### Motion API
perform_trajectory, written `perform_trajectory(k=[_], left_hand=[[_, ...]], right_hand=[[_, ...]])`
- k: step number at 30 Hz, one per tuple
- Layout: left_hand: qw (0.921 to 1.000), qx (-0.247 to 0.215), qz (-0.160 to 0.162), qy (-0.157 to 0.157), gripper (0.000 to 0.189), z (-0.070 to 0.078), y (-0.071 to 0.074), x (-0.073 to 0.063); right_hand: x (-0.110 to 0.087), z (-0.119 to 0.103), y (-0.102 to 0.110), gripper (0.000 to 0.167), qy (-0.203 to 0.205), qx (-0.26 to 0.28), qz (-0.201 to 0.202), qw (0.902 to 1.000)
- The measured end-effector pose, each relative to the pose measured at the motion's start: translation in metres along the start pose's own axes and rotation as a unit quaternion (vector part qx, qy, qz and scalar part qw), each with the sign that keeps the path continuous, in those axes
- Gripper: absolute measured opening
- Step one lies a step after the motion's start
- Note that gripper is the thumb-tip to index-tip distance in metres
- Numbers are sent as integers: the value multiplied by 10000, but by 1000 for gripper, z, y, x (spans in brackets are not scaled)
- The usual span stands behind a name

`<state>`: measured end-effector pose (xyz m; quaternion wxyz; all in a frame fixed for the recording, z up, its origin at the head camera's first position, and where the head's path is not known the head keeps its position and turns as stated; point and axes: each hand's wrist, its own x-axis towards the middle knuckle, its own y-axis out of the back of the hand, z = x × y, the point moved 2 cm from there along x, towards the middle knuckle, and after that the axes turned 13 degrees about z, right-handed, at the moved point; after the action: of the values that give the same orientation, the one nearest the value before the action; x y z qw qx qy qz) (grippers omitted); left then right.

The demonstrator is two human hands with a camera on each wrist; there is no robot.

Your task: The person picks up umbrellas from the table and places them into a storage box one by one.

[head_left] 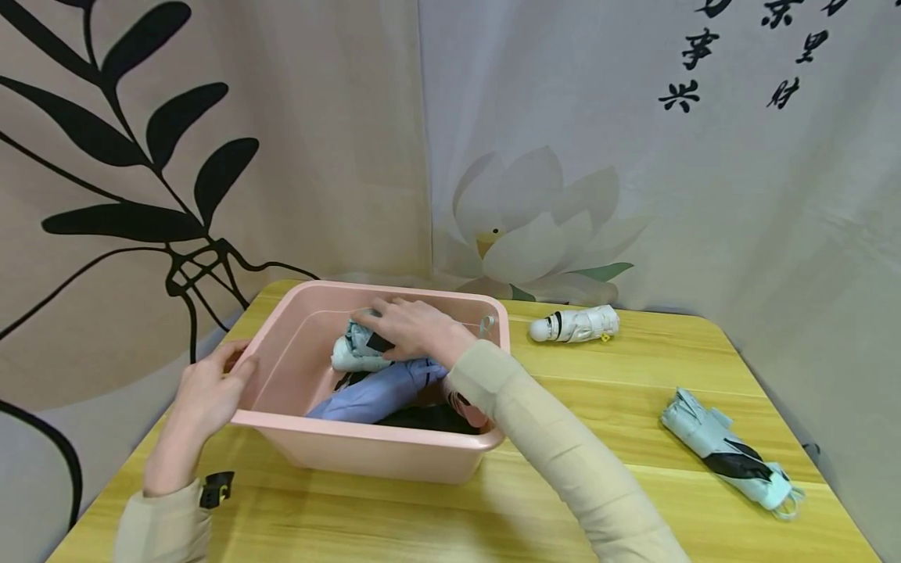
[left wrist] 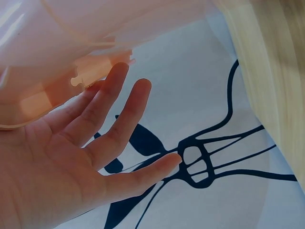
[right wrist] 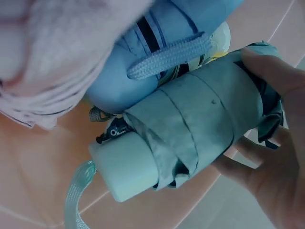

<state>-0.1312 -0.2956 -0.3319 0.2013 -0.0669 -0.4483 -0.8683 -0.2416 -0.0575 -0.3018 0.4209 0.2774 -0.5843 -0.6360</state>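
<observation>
A creased, pale beige sleeve is ending in a cuff behind the right hand. Behind the left hand, a matching sleeve is showing, and a black-and-yellow piece is jutting from its edge

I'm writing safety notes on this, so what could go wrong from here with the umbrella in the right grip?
The strap on the teal umbrella held by the right grip hangs loose and could snag.
The blue umbrella lies close beside it, so it might get dragged along.
The pink bin stands near the back-left corner of the table; a hard tug could shift it edgeward.
</observation>
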Motion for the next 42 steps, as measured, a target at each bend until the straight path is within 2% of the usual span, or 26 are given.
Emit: perform_trajectory(k=[5,7,12,16,22,27,34,42], left_hand=[[10000,-14,-23,20,55,0,-1,0],[10000,-13,-34,27,55,1,-1,0],[10000,-6,-24,10,55,1,0,-1],[10000,-3,-35,10,55,0,0,-1],[10000,-8,16,-5,54,0,0,-1],[10000,-13,52,-6,54,0,0,-1],[10000,-4,14,69,55,-1,-1,-1],[10000,-6,86,7,53,0,-1,-1]], right_hand=[[-2,0,0,71,60,94,-180,9998],[-3,-1,2,64,114,94,-247,9996],[-3,-2,9,44,201,206,-120,9995],[-4,-1,14,39,196,269,2,9994],[-11,6,33,40,-162,484,104,9986],[-22,14,57,38,-387,602,517,9961],[-57,36,77,32,-672,537,1295,9878],[-119,66,71,35,-1451,395,1883,9705]])
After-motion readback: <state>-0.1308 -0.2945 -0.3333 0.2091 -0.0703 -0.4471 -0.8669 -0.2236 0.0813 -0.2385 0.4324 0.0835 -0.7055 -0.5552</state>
